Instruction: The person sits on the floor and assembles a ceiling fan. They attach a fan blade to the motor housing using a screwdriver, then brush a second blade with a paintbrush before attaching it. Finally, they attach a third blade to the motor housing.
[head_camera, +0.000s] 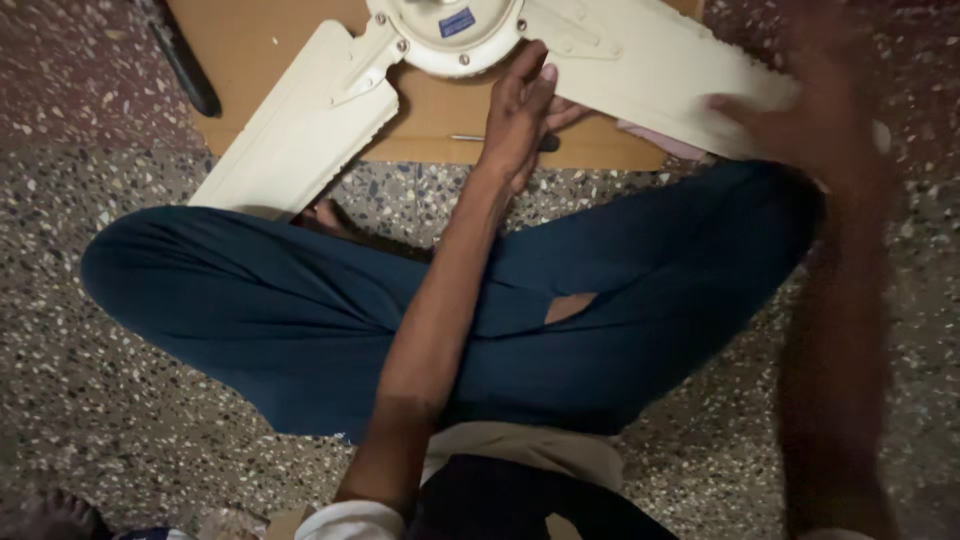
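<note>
Looking straight down at someone sitting cross-legged on a speckled terrazzo floor (120, 400), dark blue trousers (300, 310) filling most of the middle of the shot. In front of the knees there's a cream ceiling fan (450, 35) lying on a flat sheet of brown cardboard (250, 50). Only 2 blades show: the left blade (300, 130) runs down toward the left knee and its tip slips behind the leg, and the right blade (650, 70) goes off toward the right. The motor hub is cut off by the top edge, so you only get its lower half with a few screws and a small blue sticker.

The left hand (520, 115) reaches up the centre, fingers straight and loosely spread, fingertips touching the rim of the hub — flat against it, not gripping anything. A thin screwdriver (500, 140) lies on the cardboard right under that hand, mostly hidden by it.

The right hand (800, 110) is a total motion blur over the outer end of the right blade. Can't tell if it's wide, closed or holding something. Something pinkish (660, 145) peeks out under that blade, too covered to identify.

Top left, a dark long object (185, 65) lies partly on the cardboard edge — too dim to make out.
</note>
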